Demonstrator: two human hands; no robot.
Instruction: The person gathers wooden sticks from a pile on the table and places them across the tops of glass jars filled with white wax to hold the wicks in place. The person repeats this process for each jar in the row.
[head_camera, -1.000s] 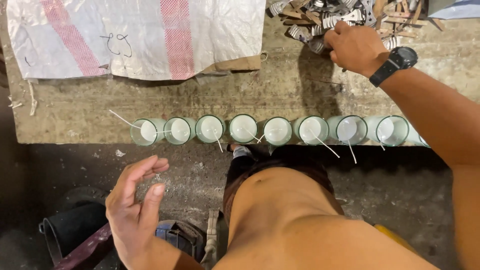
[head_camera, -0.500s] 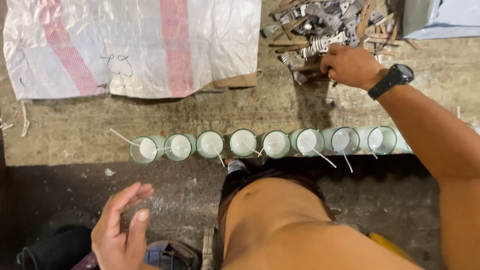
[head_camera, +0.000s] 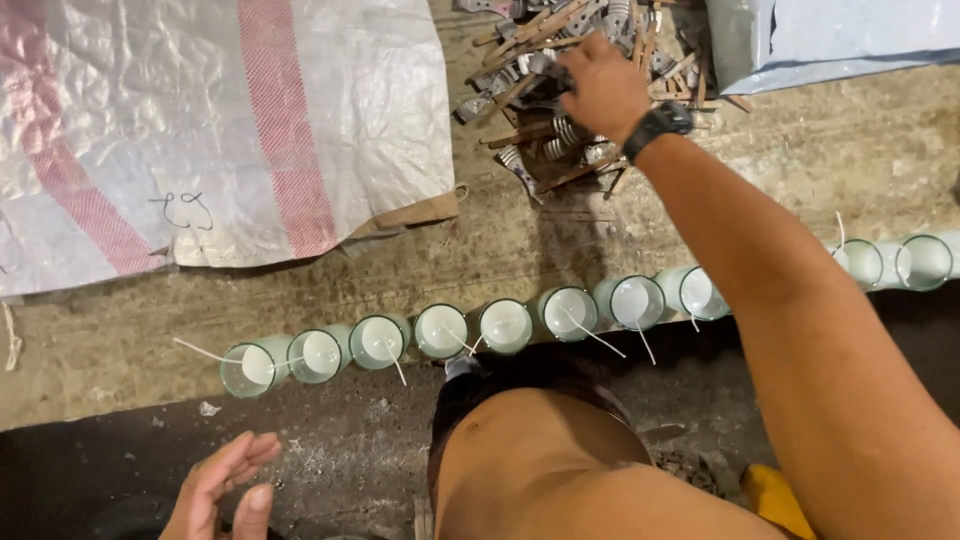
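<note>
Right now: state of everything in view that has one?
Right hand: reaching into the pile, fingers curled on the pieces.
Left hand: open, empty, low near the floor.
Glasses: upright in a row, filled with white wax, wicks sticking out.
Pile: loose heap of metal and wood pieces.
Sack: lying flat, crumpled.

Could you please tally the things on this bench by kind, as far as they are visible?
Glass cups of white wax with wicks: 10 visible
Woven sack, white with red stripes: 1
Grey bag: 1
Pile of metal and wooden clips: 1
Total: 13
</note>
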